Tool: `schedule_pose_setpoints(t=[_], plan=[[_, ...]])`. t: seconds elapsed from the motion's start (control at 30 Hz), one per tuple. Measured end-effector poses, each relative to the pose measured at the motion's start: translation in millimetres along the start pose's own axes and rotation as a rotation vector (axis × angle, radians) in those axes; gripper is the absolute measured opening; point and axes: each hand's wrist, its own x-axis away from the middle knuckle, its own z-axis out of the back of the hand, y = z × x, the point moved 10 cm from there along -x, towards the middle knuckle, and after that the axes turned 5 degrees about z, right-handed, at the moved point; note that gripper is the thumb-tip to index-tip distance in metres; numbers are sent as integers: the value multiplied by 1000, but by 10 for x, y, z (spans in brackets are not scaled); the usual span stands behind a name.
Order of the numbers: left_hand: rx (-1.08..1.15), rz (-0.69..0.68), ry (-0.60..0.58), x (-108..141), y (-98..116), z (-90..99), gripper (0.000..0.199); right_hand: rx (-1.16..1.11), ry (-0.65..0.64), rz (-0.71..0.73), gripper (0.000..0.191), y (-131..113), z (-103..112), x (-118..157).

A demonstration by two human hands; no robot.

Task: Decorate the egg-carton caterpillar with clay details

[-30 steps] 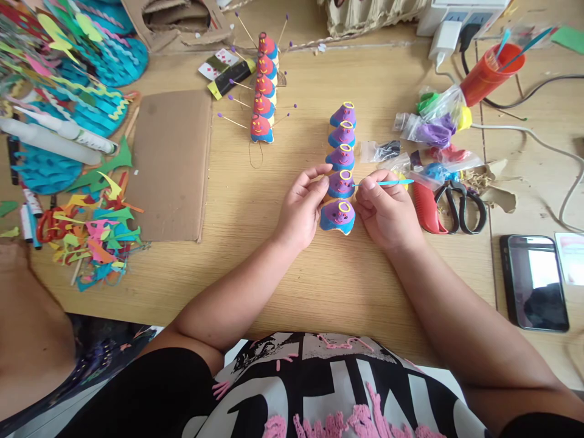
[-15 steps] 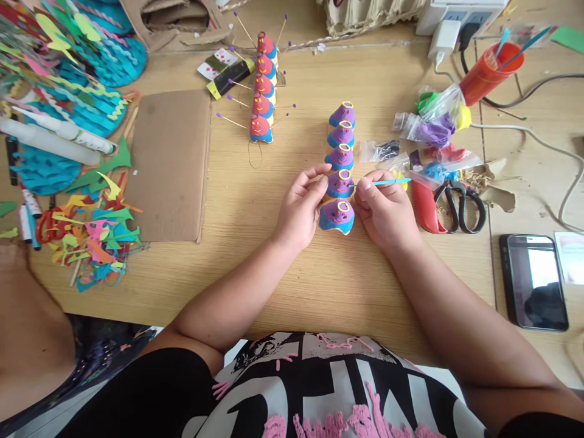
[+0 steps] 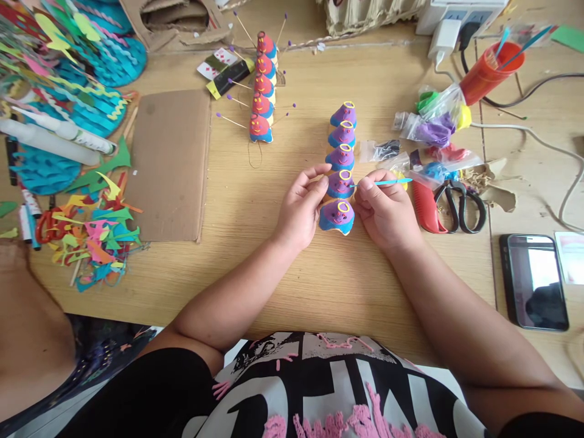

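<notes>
A strip of several purple and blue clay-covered bumps [image 3: 336, 217], each with a yellow ring on top and a small face, lies upright on the table. My left hand [image 3: 305, 204] holds its left side near the second bump from the front, thumb and fingers pressed against it. On the other side, my right hand [image 3: 385, 210] pinches a thin light-blue tool [image 3: 395, 181], whose tip touches or nearly touches the second bump's face. A similar red and blue strip [image 3: 261, 104] with purple-tipped sticks stands farther back on the left.
Cardboard [image 3: 168, 167] and colourful scraps [image 3: 98, 237] lie left. At right are bagged clay [image 3: 435, 132], black-handled pliers [image 3: 460, 207], an orange cup [image 3: 490, 73] and a phone [image 3: 535, 283]. Another person's arm [image 3: 34, 334] shows at the left edge.
My right hand and the blue tool have shifted very slightly to the right. My left hand keeps its place on the strip.
</notes>
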Motion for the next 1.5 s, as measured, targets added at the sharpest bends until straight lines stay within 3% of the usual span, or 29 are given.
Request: schedule_pose_setpoints(t=[0.33, 1.5], plan=[[-24, 33, 37, 0, -25, 26, 27, -42, -19, 28, 50, 19, 8, -31], [-17, -19, -11, 5, 6, -2, 32, -35, -18, 19, 52, 9, -1, -17]])
